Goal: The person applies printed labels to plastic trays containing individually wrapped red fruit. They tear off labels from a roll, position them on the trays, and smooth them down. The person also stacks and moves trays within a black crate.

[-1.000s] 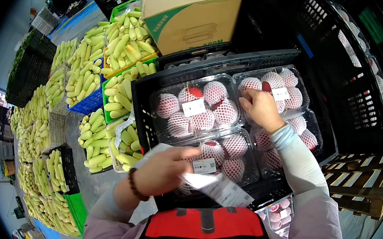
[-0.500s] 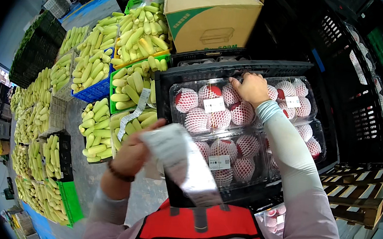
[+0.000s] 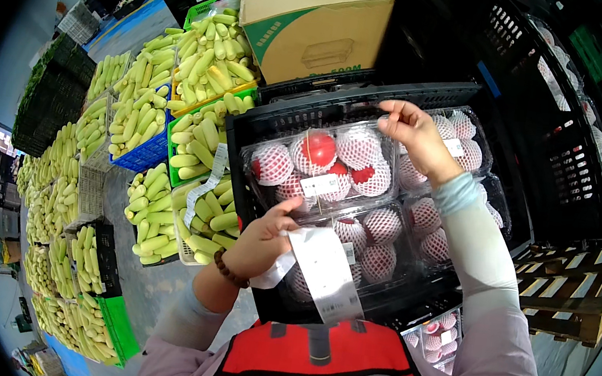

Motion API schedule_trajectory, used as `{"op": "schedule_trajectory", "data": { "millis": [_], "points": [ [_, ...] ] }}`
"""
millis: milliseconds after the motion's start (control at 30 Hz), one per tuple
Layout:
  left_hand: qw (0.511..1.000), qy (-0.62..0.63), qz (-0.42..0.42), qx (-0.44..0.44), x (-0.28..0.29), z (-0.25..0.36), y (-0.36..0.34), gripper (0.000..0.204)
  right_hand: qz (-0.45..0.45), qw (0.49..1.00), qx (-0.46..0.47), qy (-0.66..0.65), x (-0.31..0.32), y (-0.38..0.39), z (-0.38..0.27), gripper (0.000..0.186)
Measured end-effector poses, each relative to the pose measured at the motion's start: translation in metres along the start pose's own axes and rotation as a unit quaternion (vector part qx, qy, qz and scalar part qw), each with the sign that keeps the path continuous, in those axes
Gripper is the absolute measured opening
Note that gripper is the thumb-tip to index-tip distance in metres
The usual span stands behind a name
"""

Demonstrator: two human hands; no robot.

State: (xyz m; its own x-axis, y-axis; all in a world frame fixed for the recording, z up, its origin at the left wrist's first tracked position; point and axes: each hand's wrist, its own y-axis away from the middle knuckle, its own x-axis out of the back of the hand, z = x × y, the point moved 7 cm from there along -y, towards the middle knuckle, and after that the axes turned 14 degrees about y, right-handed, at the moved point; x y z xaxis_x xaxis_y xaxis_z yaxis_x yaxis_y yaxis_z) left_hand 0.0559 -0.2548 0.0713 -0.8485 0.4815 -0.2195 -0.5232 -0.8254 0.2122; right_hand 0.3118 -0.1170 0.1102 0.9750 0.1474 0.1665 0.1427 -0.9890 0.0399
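Observation:
A black crate holds clear clamshell packs of red fruit in netted sleeves: an upper-left pack, an upper-right pack and lower ones. My right hand grips the back right corner of the upper-left pack with fingers closed. My left hand pinches a strip of white label paper that hangs across the lower packs; its fingertips sit near the front left corner of the upper-left pack. A small white label is on that pack.
Crates heaped with pale green cobs or gourds fill the left floor. An open cardboard box stands behind the crate. Tall black crates with more packs stand at right, above a wooden pallet. A loose label strip drapes over the produce.
My left hand has moved right to the upper-left pack with the label strip. My right hand has shifted along that pack's back edge, and more red skin now shows inside it.

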Motion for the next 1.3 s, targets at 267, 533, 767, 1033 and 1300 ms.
{"op": "schedule_trajectory", "data": {
  "millis": [267,533,767,1033,1300],
  "points": [
    [0.994,-0.060,-0.091,-0.016,-0.022,0.001,0.005,0.018,0.018,0.969,0.103,0.222,0.000,0.025,-0.014,0.059],
    [0.976,-0.179,0.009,-0.123,-0.013,0.008,0.006,0.019,-0.094,0.970,0.120,0.188,-0.012,0.021,0.002,0.051],
    [0.849,-0.400,0.227,-0.259,0.005,0.084,0.001,0.013,-0.086,0.986,0.106,0.096,-0.003,0.024,0.011,0.041],
    [0.887,-0.401,0.101,-0.207,0.070,0.061,-0.051,0.024,-0.024,0.993,0.118,0.007,0.008,0.015,-0.009,0.034],
    [0.876,-0.293,0.139,-0.356,0.072,0.166,-0.041,0.031,0.026,0.963,0.265,0.045,0.035,0.003,-0.130,0.041]
  ]
}}
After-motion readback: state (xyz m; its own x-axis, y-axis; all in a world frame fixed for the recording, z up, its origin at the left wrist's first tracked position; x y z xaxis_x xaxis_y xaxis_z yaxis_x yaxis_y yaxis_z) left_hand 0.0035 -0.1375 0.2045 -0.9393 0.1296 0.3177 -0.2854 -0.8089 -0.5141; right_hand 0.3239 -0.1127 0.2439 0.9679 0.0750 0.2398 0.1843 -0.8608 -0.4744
